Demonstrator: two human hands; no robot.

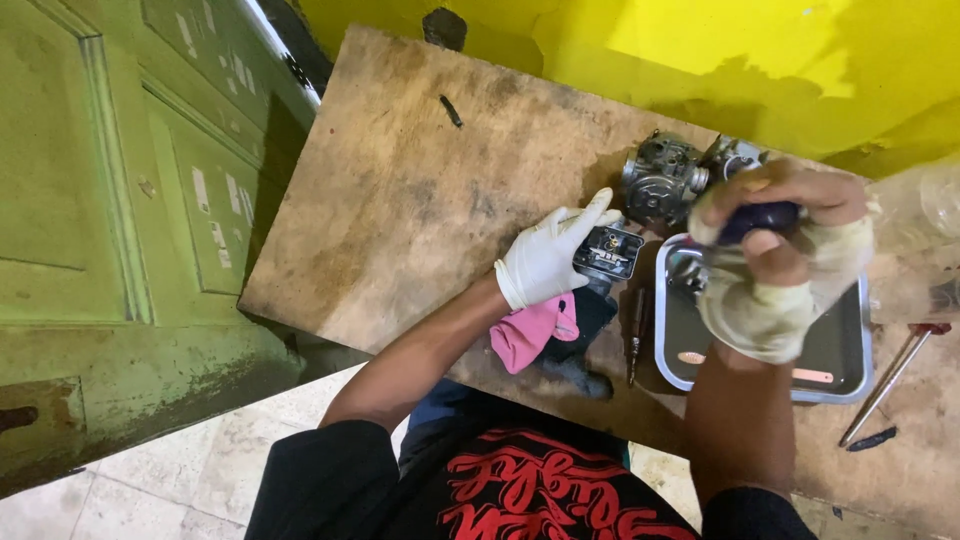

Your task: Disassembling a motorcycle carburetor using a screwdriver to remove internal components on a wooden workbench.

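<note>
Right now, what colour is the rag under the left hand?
Pink rag, lying beside a dark cloth; the head view shows it, just below the gloved left hand.

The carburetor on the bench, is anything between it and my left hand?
Partly. The left hand rests on a small dark rectangular part, which lies between the palm and the carburetor. The extended fingertips reach almost to the carburetor with nothing visible between. The right hand grips a dark handle beside it.

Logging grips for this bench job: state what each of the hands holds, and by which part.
Right hand grips a dark blue tool handle, fist closed round it. Left hand presses the small dark metal part at its left edge; a full grasp cannot be told.
</note>
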